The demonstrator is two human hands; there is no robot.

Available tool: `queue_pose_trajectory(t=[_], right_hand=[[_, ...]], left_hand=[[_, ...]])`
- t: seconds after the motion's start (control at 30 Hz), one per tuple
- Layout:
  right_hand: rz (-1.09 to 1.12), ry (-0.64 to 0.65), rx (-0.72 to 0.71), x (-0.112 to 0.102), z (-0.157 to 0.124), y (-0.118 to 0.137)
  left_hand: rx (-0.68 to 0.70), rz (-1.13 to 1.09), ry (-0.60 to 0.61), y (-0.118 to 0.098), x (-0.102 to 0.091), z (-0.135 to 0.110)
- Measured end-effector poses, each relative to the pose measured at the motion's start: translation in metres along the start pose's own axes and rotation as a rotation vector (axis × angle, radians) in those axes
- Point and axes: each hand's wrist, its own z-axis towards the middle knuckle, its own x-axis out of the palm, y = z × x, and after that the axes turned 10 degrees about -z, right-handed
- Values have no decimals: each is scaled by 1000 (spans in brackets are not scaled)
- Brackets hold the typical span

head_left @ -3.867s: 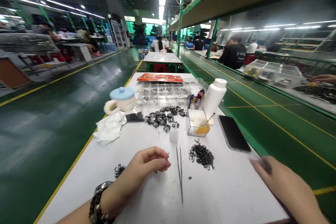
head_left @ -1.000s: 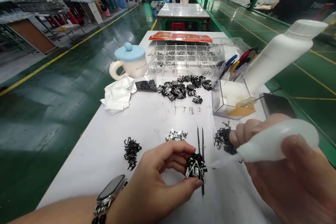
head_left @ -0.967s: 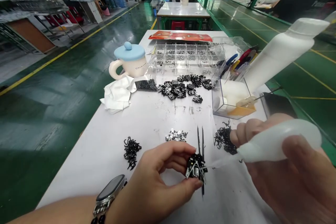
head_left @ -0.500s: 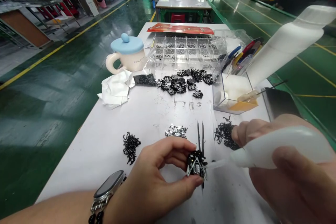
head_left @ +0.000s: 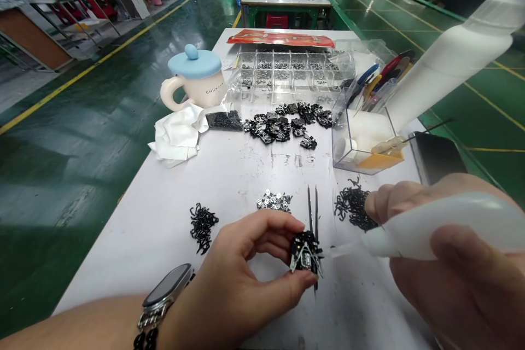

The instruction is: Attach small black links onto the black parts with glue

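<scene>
My left hand (head_left: 246,279) pinches a small black part (head_left: 305,254) between thumb and fingers, low over the white table (head_left: 229,186). My right hand (head_left: 455,273) grips a white squeeze bottle (head_left: 443,224), whose thin nozzle points left and almost touches the part. Black tweezers (head_left: 312,213) lie on the table just behind the part. Piles of small black clips sit to the left (head_left: 202,221) and right (head_left: 353,209). A few silver pieces (head_left: 274,201) lie between them.
Farther back are a heap of black parts (head_left: 287,123), a clear compartment tray (head_left: 287,71), a blue-lidded mug (head_left: 196,82), a white cloth (head_left: 176,134), a clear box (head_left: 365,142), a tall white bottle (head_left: 447,60) and a dark phone (head_left: 437,158). Green floor borders the table.
My right hand took up the squeeze bottle and my left hand took up the black part. Over the last second both hands stay nearly still; the view tips slightly downward.
</scene>
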Motion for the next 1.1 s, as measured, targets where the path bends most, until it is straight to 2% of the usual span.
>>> queue_pose_trajectory(t=[0.17,0.37,0.97,1.1], right_hand=[[58,25,-5,-1,-1,0],[-3,-3,-8,1,1,0],[7,-21,-10,1,3,-2],[41,22,-10,1,2,-3]], left_hand=[[-4,-5,2,-1,0,1],[-4,-3,2,-1,0,3],[-11,-6,2,-2,0,2],[0,0,6,-1,1,3]])
